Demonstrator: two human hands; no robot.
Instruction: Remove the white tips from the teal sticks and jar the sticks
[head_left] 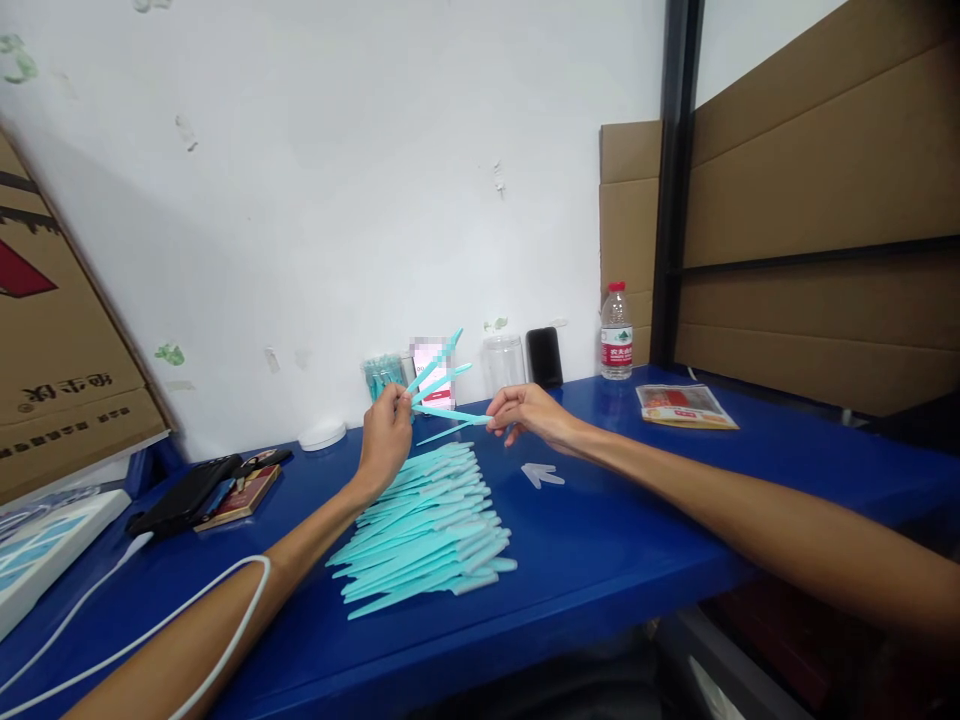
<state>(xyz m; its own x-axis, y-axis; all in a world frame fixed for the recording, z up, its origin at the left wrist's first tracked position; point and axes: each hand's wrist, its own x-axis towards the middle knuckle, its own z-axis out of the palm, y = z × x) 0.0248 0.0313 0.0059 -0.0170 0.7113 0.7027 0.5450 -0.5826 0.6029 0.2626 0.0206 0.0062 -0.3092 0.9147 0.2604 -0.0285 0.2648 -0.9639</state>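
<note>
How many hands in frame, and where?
2: left hand near the far end of the teal pile, holding several teal sticks; right hand to its right, pinching at least one. No others show.

Slim turquoise sticks (429, 525), heaped flat; several raised

Turquoise sticks (450, 412) are bridging the space between my left hand (388, 425) and right hand (529, 413), closing that gap. Just below, a pile of similar sticks (431, 530) is blocking the way straight down to the table (637, 510). Small translucent pieces (543, 474) are lying under my right hand — beyond them, open tabletop is running toward the packet (686, 405). Along the wall (375, 180), a gap is opening between the black case (544, 357) and the bottle (616, 350). A white cable (260, 590) is looping across my left forearm (300, 545) — hindering it.
</note>
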